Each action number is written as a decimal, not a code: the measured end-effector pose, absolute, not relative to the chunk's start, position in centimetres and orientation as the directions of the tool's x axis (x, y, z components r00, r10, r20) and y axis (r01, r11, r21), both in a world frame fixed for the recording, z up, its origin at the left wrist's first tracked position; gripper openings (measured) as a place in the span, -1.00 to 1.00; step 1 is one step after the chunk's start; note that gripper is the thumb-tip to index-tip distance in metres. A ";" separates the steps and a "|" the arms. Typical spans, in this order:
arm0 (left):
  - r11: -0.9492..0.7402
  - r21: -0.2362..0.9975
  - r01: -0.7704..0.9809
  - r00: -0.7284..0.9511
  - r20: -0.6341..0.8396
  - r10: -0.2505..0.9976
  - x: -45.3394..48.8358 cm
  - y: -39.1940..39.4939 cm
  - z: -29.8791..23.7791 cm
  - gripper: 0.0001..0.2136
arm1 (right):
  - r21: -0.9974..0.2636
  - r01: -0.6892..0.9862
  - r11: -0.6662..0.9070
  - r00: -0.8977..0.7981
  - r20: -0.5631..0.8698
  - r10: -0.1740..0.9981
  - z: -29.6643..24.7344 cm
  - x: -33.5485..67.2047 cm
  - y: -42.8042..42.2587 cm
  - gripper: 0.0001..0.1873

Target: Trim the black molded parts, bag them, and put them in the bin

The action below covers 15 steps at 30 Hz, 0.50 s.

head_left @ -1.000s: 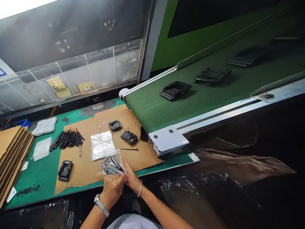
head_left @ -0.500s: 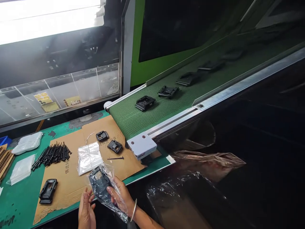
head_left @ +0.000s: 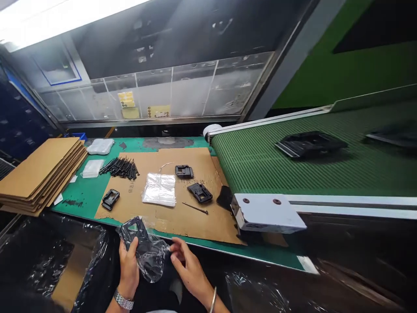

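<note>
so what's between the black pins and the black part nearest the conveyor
A stack of clear plastic bags on the cardboard sheet, seen in the head view.

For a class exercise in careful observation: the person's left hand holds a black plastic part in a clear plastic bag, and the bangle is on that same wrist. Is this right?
Not quite: the bangle is on the wrist of the right hand, not the left, as the head view shows. The rest stands: the left hand holds the black plastic part in a clear plastic bag.

L hand (head_left: 128,269) upright, fingers (head_left: 132,245) curled; R hand (head_left: 190,265) just beside, prob. half open
</note>
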<state>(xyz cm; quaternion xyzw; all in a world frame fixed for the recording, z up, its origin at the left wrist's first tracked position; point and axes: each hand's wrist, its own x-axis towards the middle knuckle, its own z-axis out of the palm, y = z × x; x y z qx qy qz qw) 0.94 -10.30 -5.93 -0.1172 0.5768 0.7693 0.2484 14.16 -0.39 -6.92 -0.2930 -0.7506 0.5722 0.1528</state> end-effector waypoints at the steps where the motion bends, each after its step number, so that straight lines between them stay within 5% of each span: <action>1: -0.208 0.861 -0.465 -0.875 -0.412 0.255 1.2 -10.5 -6.2 -0.63 | -0.955 0.222 0.195 -0.753 -0.042 0.656 -6.8 13.6 -0.6 -0.46; 3: -0.223 0.874 -0.432 -0.882 -0.357 0.308 1.6 -10.7 -6.4 -0.63 | -0.968 0.122 0.221 -0.760 0.052 0.648 -6.4 11.8 -1.6 -0.14; 5: -0.263 0.843 -0.470 -0.860 -0.369 0.353 1.4 -10.8 -6.3 -0.65 | -0.986 0.062 0.157 -0.824 0.038 0.566 -6.3 9.7 -3.0 -0.07; 10: -0.338 0.681 -0.650 -0.756 -0.537 0.375 -2.0 -12.2 -6.2 -0.82 | -0.993 0.085 -0.084 -0.923 -0.110 0.369 -6.4 5.3 -5.4 -0.67; 15: -0.262 0.410 -0.873 -0.481 -0.645 0.594 -6.0 -17.2 -7.3 -0.83 | -0.808 0.441 -0.391 -0.897 -0.404 -0.178 -5.5 1.2 -6.1 -0.69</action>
